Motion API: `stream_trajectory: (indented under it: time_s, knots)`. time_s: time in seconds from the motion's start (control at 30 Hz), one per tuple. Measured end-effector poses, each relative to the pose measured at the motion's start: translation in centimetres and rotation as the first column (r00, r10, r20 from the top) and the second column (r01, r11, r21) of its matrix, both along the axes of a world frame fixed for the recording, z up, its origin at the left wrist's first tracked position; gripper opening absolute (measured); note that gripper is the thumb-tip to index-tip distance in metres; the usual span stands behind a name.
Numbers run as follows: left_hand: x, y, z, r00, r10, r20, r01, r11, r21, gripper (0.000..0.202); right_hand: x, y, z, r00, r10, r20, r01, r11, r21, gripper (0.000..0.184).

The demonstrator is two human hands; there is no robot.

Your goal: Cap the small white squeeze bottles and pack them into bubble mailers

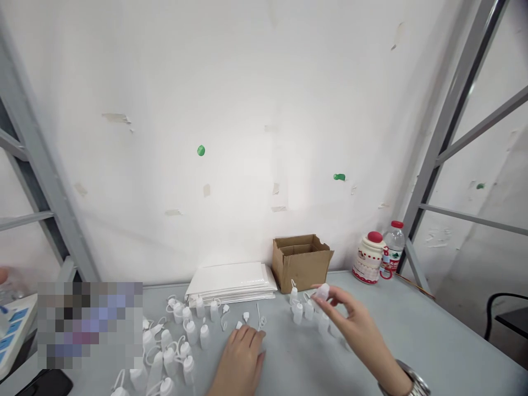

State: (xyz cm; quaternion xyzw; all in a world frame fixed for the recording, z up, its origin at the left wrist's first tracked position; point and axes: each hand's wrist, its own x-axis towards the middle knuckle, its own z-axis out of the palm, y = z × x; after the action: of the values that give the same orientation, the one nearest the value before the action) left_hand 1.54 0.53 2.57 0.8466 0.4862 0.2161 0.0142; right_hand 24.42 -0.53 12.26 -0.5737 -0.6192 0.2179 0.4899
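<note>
My right hand [346, 316] pinches a small translucent white bottle [323, 291] between thumb and fingers, above a group of similar small bottles [297, 313]. Fingers forward, my left hand [242, 352] lies palm down on the grey table. Close to its fingertips are a small white cap [246, 317] with a loop and a thin white strap [261, 320]. Another cap is partly covered by those fingers. Left of this hand stand many small white bottles [169, 360], several with looped caps on them.
Flat white sheets or boxes [231, 280] are stacked against the wall. Beside them stands an open cardboard box [303, 269]. Back right are a red-lidded jar [368, 258] and a clear bottle [395, 239]. A black phone [47, 383] lies front left, near a blurred patch.
</note>
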Motion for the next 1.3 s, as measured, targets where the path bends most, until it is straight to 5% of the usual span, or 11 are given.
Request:
stream_trajectory:
  time_s: [0.17,0.47,0.67,0.87,0.97,1.07,1.17,1.3]
  knots:
    - [-0.5,-0.2,0.2,0.994,0.101,0.034,-0.102,0.994,0.029,0.017,-3.8,1.2,-1.7,0.924,0.261,-0.278,-0.313,0.936,-0.161,0.033]
    - [-1.0,1.1,-1.5,0.998,0.048,-0.044,-0.039,0.981,0.188,0.035,-7.0,1.9,-8.6,0.908,0.261,-0.328,-0.361,0.884,-0.296,0.04]
    - [-0.5,1.2,-1.3,0.991,0.129,-0.034,-0.125,0.987,0.103,0.022,-7.8,1.0,-9.5,0.958,0.261,-0.122,-0.286,0.913,-0.291,0.021]
    - [-1.0,0.5,0.0,0.971,0.189,0.149,-0.186,0.982,-0.037,0.021,-8.1,0.8,-9.8,0.941,0.28,-0.188,-0.327,0.893,-0.308,0.029]
    - [-1.5,0.6,0.5,0.874,0.224,0.431,-0.15,0.968,-0.199,0.014,-8.1,0.7,-9.8,0.908,0.298,-0.294,-0.385,0.871,-0.306,0.045]
    - [-2.0,1.1,0.9,0.611,0.366,0.702,-0.024,0.895,-0.446,0.011,-8.2,0.6,-9.9,0.868,0.324,-0.376,-0.439,0.854,-0.279,0.054]
    - [-2.3,1.7,0.9,0.417,0.462,0.783,0.091,0.836,-0.541,0.024,-8.2,0.5,-10.2,0.869,0.331,-0.369,-0.437,0.862,-0.256,0.055]
    - [-2.5,1.8,0.7,0.337,0.524,0.783,0.125,0.799,-0.588,0.035,-8.3,0.4,-10.2,0.892,0.34,-0.298,-0.421,0.865,-0.272,0.043]
